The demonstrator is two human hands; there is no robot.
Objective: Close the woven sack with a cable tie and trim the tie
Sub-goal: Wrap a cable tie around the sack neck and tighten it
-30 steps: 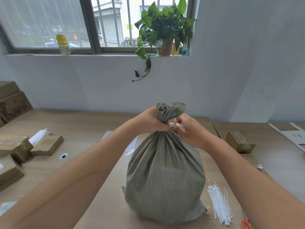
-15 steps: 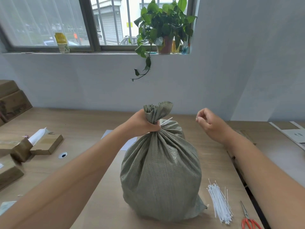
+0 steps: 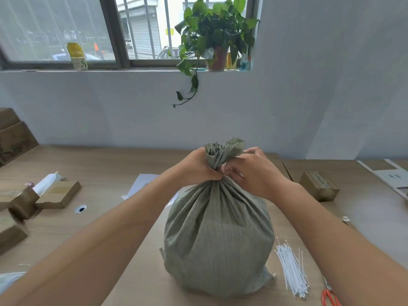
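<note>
Woven sack (image 3: 217,241) stands on the table under the fingers, spare ties (image 3: 292,270) and scissors (image 3: 329,298) nearer. Left hand (image 3: 196,166) grips its gathered neck; right hand (image 3: 251,171) pinches there, the tie barely visible. Likely tightening; trimming follows.

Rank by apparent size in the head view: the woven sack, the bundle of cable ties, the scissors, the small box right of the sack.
1. woven sack, by far the largest.
2. bundle of cable ties.
3. small box; farther away, so its rank against the bundle is unsure.
4. scissors, partly cut off by the frame edge.
</note>
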